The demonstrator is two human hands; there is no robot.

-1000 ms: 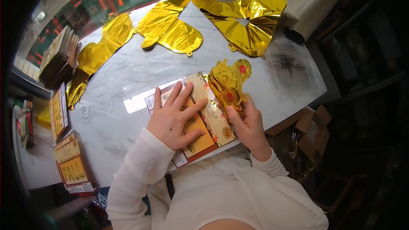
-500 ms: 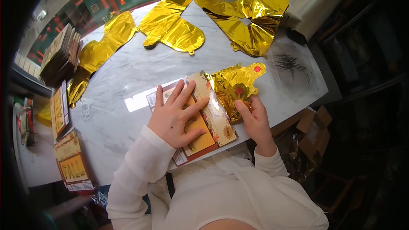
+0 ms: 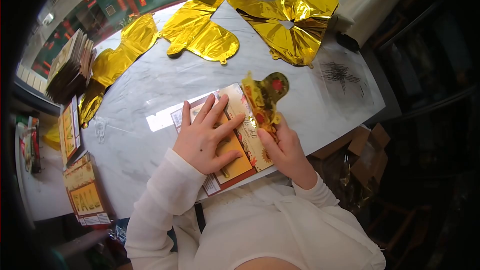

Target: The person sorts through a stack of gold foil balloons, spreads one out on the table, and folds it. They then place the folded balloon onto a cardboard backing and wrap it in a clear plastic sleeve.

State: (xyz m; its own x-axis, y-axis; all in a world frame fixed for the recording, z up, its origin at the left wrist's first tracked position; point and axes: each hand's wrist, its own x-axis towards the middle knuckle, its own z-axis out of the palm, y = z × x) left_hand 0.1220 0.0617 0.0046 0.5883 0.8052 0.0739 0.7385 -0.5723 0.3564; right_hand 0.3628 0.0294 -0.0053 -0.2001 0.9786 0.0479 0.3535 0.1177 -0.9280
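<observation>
My left hand (image 3: pixel 207 132) lies flat with fingers spread over a printed card package (image 3: pixel 239 142) at the table's near edge. Its panel shows orange artwork, partly under the palm. At the package's right side, my right hand (image 3: pixel 286 150) pinches a folded gold foil balloon (image 3: pixel 261 101) between thumb and fingers. The foil stands up from the package's right edge, with its rounded, red-marked end at the top. Farther back lie flat gold foil letter balloons (image 3: pixel 202 32), and another angular foil balloon (image 3: pixel 287 27) rests to their right.
Stacked cards (image 3: pixel 70 65) stand at the far left of the marble-patterned table (image 3: pixel 145 170). Nearer are packages printed FALL (image 3: pixel 87 197). A clear sheet with thin black sticks (image 3: pixel 340 72) lies at right. An open cardboard box (image 3: pixel 370 157) sits below the right edge.
My right hand has moved left and turned the folded foil balloon up and over toward the package. My left hand has stayed in place on the package.
</observation>
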